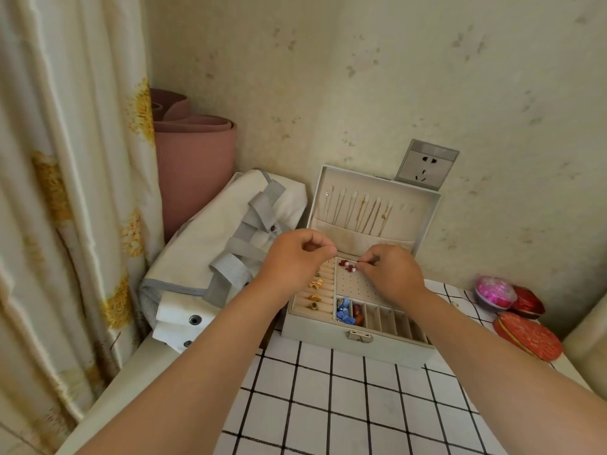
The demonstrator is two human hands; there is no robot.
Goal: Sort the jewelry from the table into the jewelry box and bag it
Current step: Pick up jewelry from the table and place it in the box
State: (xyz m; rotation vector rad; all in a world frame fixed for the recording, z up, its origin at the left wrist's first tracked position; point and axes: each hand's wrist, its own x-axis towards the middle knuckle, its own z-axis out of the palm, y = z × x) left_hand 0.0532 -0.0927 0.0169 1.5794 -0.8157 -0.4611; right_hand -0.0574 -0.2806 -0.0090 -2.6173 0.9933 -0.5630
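Note:
An open grey jewelry box (387, 348) stands on the checked tablecloth, lid up against the wall. Thin gold necklaces (368, 213) hang in its lid. Gold rings (316, 290) sit in the left ring rolls, and blue and orange pieces (346, 313) fill the front slots. Both hands hover over the box's back. My right hand (391, 270) pinches a small red earring with a pearl (349, 267) over the perforated earring panel. My left hand (297, 257) has thumb and fingers curled together as if pinching something tiny; I cannot make out what. A white canvas bag (210, 257) with grey straps lies left of the box.
Red round boxes (528, 334) and a pink-filled bowl (494, 290) sit at the table's right edge. A rolled pink mat (197, 165) stands in the corner behind the bag. A wall socket (425, 164) is behind the lid. A flowered curtain (65, 192) hangs at left.

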